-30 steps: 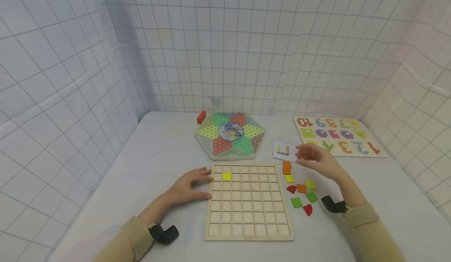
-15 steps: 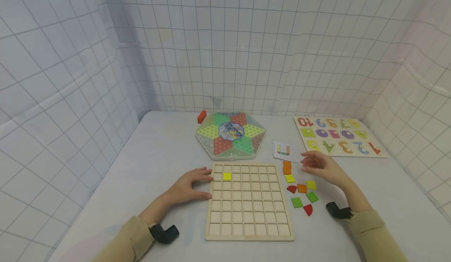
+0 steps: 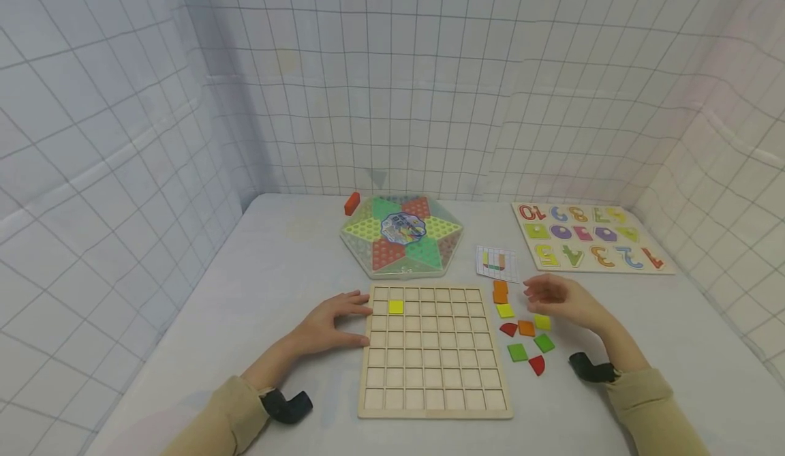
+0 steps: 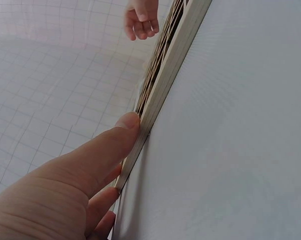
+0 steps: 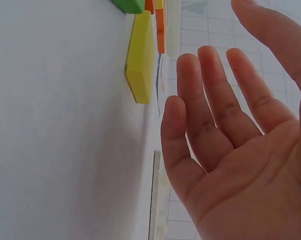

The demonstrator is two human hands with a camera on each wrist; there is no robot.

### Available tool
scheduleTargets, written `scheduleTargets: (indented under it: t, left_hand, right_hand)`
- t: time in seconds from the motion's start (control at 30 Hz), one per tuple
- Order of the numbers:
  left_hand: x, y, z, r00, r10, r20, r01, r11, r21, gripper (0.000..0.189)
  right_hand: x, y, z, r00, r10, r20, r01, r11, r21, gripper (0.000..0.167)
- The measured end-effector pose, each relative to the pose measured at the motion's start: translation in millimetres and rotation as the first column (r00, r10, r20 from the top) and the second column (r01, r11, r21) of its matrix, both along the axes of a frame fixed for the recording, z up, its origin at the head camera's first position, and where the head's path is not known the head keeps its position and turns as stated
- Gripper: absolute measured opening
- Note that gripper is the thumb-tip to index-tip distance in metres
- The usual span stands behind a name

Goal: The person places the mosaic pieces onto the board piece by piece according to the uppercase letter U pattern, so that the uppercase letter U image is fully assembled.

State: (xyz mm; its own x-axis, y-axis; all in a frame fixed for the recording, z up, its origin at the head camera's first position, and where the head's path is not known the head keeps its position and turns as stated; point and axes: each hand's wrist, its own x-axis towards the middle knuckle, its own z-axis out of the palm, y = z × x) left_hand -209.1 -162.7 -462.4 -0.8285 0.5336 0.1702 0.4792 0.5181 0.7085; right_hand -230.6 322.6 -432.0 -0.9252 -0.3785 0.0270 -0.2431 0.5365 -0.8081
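A wooden grid board [image 3: 435, 414] lies flat on the table, with one yellow square tile [image 3: 396, 307] in a cell near its upper left. My left hand [image 3: 328, 323] rests beside the board, its thumb and fingertips touching the left edge. In the left wrist view the thumb [image 4: 108, 147] lies against the board's side. My right hand [image 3: 564, 299] hovers above the table, holding nothing, fingers loosely bent. Below it is a yellow tile [image 5: 141, 60], apart from the fingers. Nearby lie orange tiles [image 3: 500, 292], green tiles [image 3: 518, 352] and red quarter-circle tiles [image 3: 537, 365].
Behind the board sits a hexagonal Chinese checkers set [image 3: 403, 265], with a red block [image 3: 352, 204] at its left. A printed pattern card [image 3: 497, 264] lies above the orange tiles. A number puzzle board [image 3: 604, 238] is at the back right. Grid-patterned cloth walls surround the table.
My right hand has drawn back from beside the pattern card and come lower, toward the loose tiles. The left hand stays at the board's edge.
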Motion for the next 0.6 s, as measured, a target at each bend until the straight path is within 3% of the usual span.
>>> scheduleTargets:
  t: [0.6]
  left_hand:
    - [0.1,0.6,1.0,1.000,-0.011,-0.007,0.011,1.000,0.002,0.052]
  right_hand:
    - [1.5,7.3,-8.0,0.996,0.024,0.085,-0.025,1.000,0.007,0.042]
